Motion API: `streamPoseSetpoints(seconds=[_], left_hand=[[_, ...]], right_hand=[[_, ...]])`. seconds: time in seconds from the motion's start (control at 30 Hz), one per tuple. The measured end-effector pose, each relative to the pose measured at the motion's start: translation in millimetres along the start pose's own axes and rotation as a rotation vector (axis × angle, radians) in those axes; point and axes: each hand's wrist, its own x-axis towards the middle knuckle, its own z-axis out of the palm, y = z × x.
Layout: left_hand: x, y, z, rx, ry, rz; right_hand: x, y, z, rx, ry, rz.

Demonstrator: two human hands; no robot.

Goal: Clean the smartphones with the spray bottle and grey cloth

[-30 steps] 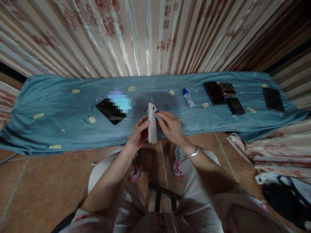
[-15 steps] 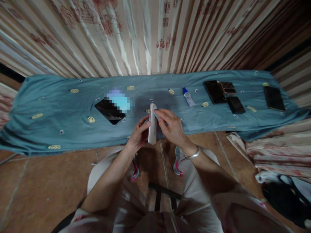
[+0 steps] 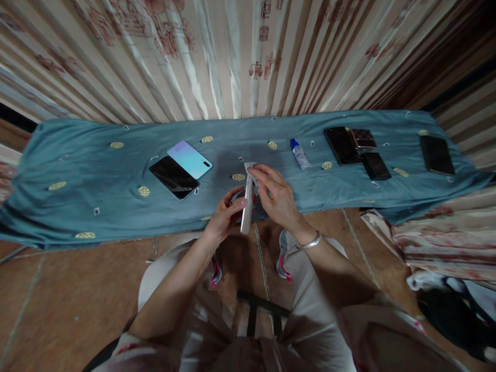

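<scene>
My left hand [image 3: 225, 214] grips a pale, slim phone [image 3: 247, 206] held on edge above the near rim of a blue cloth [image 3: 96, 170]. My right hand [image 3: 275, 196] pinches a small whitish wipe [image 3: 250, 168] against the phone's top end. Both hands meet at the phone, just in front of my knees.
On the cloth lie a black phone [image 3: 174, 177] and a light blue phone [image 3: 189, 159] at left, a small blue-capped bottle [image 3: 300, 155] at centre right, several dark phones [image 3: 343, 145] further right and one [image 3: 436, 154] at the far right. Striped curtain behind; tiled floor below.
The phone has tilted slightly and shifted right with both hands. My right hand with the wipe slid up to the phone's top end.
</scene>
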Motion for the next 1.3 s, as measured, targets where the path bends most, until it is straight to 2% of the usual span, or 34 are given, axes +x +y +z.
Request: streamPoseSetpoints(seconds=[0.4, 0.67, 0.83, 0.97, 1.3], left_hand=[[-1, 1, -1.4, 0.051, -0.047, -0.001], [-2, 5, 1.4, 0.015, -0.03, 0.024], [1, 6, -1.5, 0.014, -0.027, 0.072], [2, 7, -3.5, 0.014, -0.026, 0.089], [4, 9, -3.5, -0.01, 0.02, 0.096]], right_hand=[[6, 18, 1, 0.208, 0.03, 0.225], [7, 31, 13, 0.489, 0.018, 0.521], [7, 30, 17, 0.697, 0.0, 0.658], [5, 28, 19, 0.735, -0.061, 0.67], [1, 27, 21, 0.588, -0.103, 0.53]])
